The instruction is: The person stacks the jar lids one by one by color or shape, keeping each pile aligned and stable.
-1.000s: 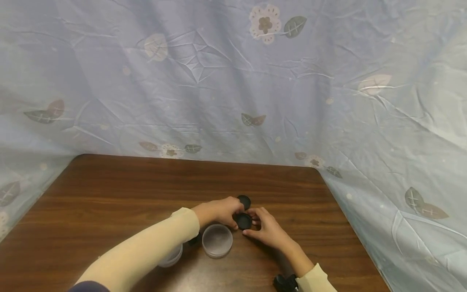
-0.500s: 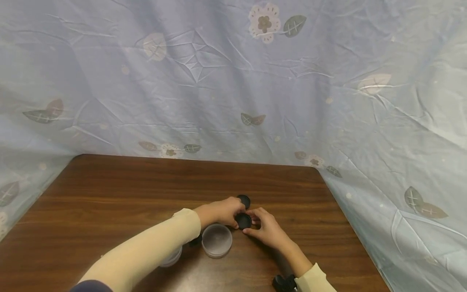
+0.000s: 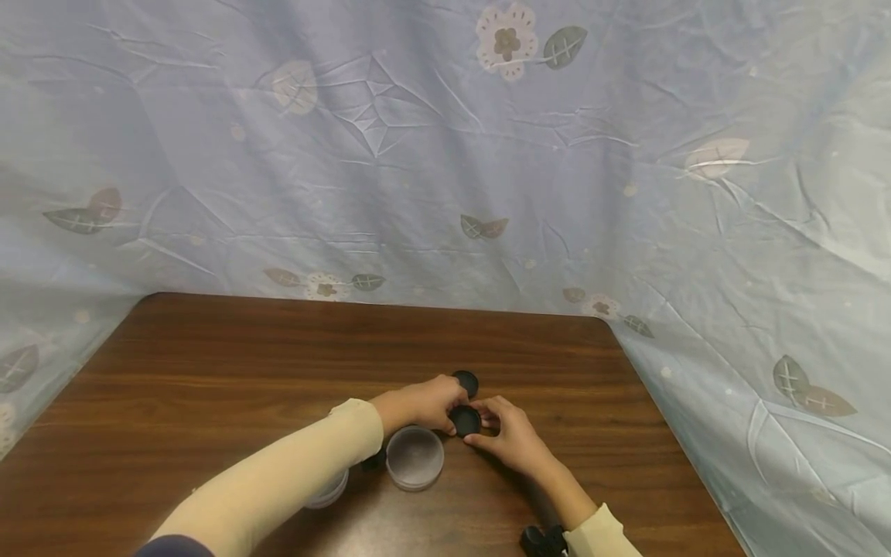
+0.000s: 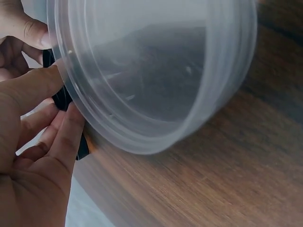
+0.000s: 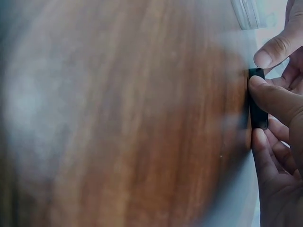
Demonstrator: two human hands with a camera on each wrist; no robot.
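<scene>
A small round black disc with a raised rim point(image 3: 465, 422) is between my two hands over the table. My left hand point(image 3: 430, 402) reaches in from the left and grips its left edge with thumb and fingers. From the right, my right hand point(image 3: 513, 442) holds the opposite side, thumb at the near edge. The right wrist view shows the black disc point(image 5: 258, 106) edge-on, with fingers of both hands around it. A second black disc point(image 3: 466, 382) lies just beyond, partly covered by my left hand.
A round clear plastic tub point(image 3: 414, 458) stands just left of my hands. Another clear round container point(image 3: 327, 492) and a small black object point(image 3: 374, 459) are partly hidden by the left sleeve point(image 3: 278, 472). Patterned cloth point(image 3: 418, 155) hangs behind the wooden table point(image 3: 278, 340).
The black disc tilts slightly between my fingers and comes back. Both hands stay nearly in the same place.
</scene>
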